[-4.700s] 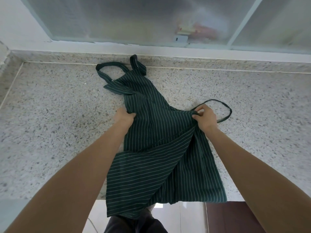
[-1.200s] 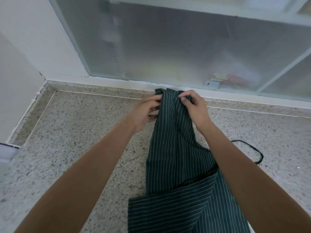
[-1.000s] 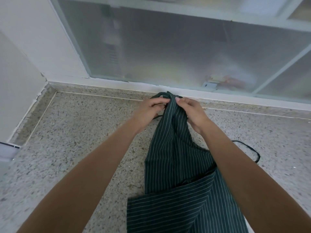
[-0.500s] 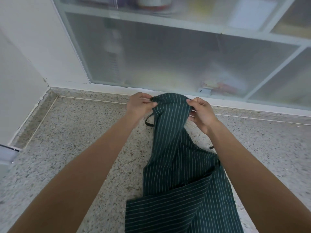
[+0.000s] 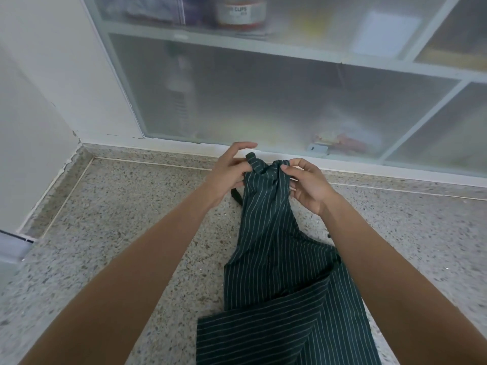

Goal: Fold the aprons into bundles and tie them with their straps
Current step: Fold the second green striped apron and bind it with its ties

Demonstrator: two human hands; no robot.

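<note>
A dark green apron (image 5: 274, 248) with thin white stripes is folded lengthwise into a narrow strip on the speckled granite counter (image 5: 126, 222). Its bib end is lifted off the counter near the back wall. My left hand (image 5: 228, 175) pinches the left corner of that top edge, with the index finger stretched out above it. My right hand (image 5: 307, 184) pinches the right corner. A dark strap (image 5: 236, 197) hangs below the left hand. The apron's lower part spreads wider toward the counter's front edge, partly under my right forearm.
A cabinet with frosted sliding glass (image 5: 263, 101) runs along the back of the counter, with a jar (image 5: 241, 13) on its upper shelf. A white wall (image 5: 34, 106) closes the counter's left side.
Over the last second both hands stayed at the bib's top edge, spread it wide, then drew it narrower and bunched. The view has tilted upward. Earlier the apron lay spread on the counter.
</note>
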